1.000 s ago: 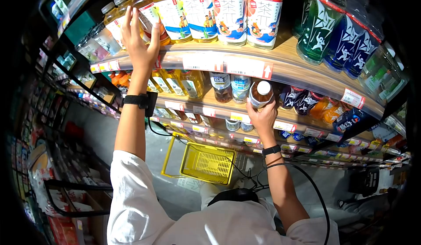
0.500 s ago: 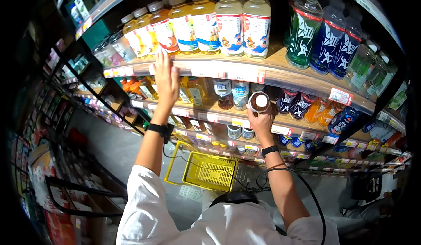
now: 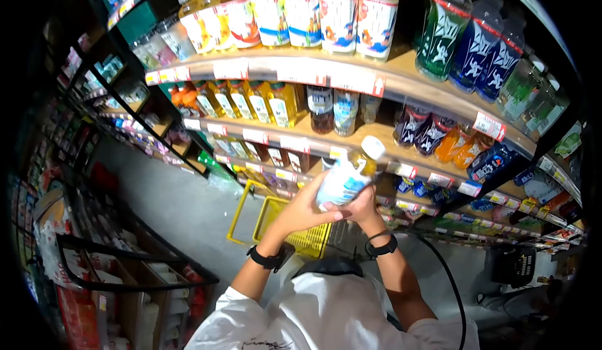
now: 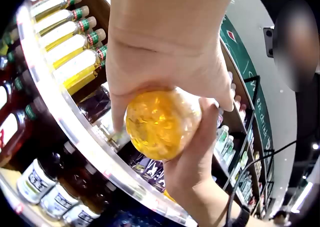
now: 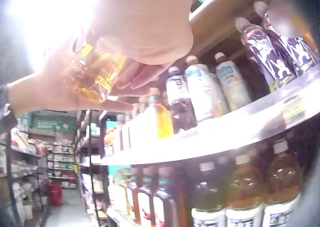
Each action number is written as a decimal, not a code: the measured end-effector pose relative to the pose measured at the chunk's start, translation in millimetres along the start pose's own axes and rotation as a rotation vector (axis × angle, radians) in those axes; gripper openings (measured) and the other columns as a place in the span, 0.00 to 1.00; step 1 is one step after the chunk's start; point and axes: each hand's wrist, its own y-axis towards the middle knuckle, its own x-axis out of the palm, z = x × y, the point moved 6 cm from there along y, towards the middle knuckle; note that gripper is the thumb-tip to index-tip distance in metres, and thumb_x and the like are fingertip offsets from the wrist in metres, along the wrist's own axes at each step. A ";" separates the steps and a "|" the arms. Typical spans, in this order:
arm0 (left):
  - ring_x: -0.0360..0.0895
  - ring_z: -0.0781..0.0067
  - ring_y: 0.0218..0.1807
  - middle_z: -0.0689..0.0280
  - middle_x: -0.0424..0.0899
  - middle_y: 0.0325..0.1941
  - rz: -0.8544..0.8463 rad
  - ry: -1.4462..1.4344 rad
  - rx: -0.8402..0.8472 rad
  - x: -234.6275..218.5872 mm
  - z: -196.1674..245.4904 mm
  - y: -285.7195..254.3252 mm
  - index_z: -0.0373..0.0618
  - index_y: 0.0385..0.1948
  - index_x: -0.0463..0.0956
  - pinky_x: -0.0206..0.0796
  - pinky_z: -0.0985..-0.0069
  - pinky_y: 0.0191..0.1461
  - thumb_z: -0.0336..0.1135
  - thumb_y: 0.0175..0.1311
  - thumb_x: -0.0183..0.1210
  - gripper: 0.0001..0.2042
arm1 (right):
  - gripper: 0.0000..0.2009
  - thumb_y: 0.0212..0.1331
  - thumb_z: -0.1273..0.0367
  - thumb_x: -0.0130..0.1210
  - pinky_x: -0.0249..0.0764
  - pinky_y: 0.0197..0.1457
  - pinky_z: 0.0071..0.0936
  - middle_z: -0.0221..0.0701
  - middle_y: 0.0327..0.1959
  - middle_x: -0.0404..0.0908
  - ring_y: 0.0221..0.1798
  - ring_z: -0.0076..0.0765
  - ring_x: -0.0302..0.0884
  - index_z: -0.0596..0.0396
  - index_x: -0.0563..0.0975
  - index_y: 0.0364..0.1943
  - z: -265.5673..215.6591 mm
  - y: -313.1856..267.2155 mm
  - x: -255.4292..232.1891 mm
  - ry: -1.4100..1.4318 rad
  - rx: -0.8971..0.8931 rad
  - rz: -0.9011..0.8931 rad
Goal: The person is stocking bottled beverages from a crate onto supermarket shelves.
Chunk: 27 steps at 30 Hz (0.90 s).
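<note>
Both hands hold a drink bottle (image 3: 343,186) with a white cap, a light blue and white label and amber liquid. It is tilted in front of the shelves, cap toward the upper right. My left hand (image 3: 302,211) grips it from the left side, thumb across its lower part. From the right, my right hand (image 3: 362,204) grips its lower side, partly hidden behind it. In the left wrist view the amber base of the bottle (image 4: 156,124) shows between both hands. The right wrist view shows the bottle's lower end (image 5: 95,75) between the hands.
Tea bottles (image 3: 301,15) line the upper shelf, with green and blue drink bottles (image 3: 444,30) at its right. Yellow bottles (image 3: 282,107) and two labelled bottles stand on the shelf below. A yellow basket (image 3: 310,240) is on the floor below the hands. A black cable (image 3: 448,275) runs beside the right arm.
My left hand has come down from the upper shelf and now grips the bottle too. The bottle has moved away from the shelf, down and left, and now leans with its label showing.
</note>
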 end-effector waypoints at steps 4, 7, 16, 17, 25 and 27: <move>0.71 0.69 0.64 0.58 0.74 0.63 0.031 -0.334 -0.147 21.8 -12.5 -21.4 0.37 0.72 0.57 0.64 0.68 0.68 0.42 0.61 0.71 0.42 | 0.34 0.51 0.49 0.72 0.81 0.46 0.33 0.37 0.40 0.87 0.41 0.36 0.87 0.62 0.75 0.52 -17.3 -20.6 6.2 0.204 0.252 0.113; 0.71 0.68 0.64 0.58 0.74 0.63 0.001 -0.350 -0.225 31.4 -15.7 -28.1 0.36 0.71 0.58 0.65 0.68 0.68 0.41 0.59 0.73 0.41 | 0.31 0.57 0.48 0.67 0.81 0.45 0.33 0.37 0.37 0.87 0.38 0.36 0.87 0.63 0.75 0.51 -14.2 -30.6 2.5 0.199 0.345 0.055; 0.76 0.74 0.55 0.61 0.82 0.53 -0.214 -0.214 -0.384 28.1 -39.7 -63.6 0.36 0.63 0.70 0.69 0.73 0.61 0.36 0.57 0.75 0.33 | 0.19 0.63 0.60 0.64 0.71 0.47 0.21 0.33 0.46 0.81 0.45 0.19 0.75 0.62 0.76 0.47 -18.4 -5.6 -25.4 0.266 0.441 -0.082; 0.76 0.74 0.55 0.61 0.82 0.53 -0.198 -0.230 -0.384 26.3 -47.4 -71.4 0.36 0.63 0.70 0.69 0.73 0.61 0.36 0.57 0.75 0.33 | 0.15 0.64 0.63 0.63 0.72 0.50 0.23 0.32 0.43 0.83 0.45 0.21 0.77 0.62 0.78 0.46 -15.4 -8.1 -19.2 0.167 0.429 -0.220; 0.80 0.69 0.48 0.61 0.83 0.48 -0.230 -0.226 -0.408 24.0 -134.7 -140.5 0.40 0.61 0.71 0.73 0.71 0.54 0.45 0.59 0.74 0.31 | 0.14 0.64 0.64 0.65 0.75 0.43 0.22 0.30 0.35 0.88 0.39 0.21 0.80 0.60 0.84 0.47 57.9 -80.0 46.0 0.207 0.910 -0.604; 0.81 0.64 0.51 0.58 0.83 0.51 -0.174 -0.284 -0.434 24.3 -165.7 -161.5 0.40 0.63 0.70 0.72 0.69 0.56 0.46 0.60 0.72 0.33 | 0.15 0.65 0.64 0.64 0.74 0.39 0.19 0.30 0.34 0.87 0.37 0.19 0.79 0.60 0.84 0.48 68.8 -89.3 67.7 0.066 1.071 -0.767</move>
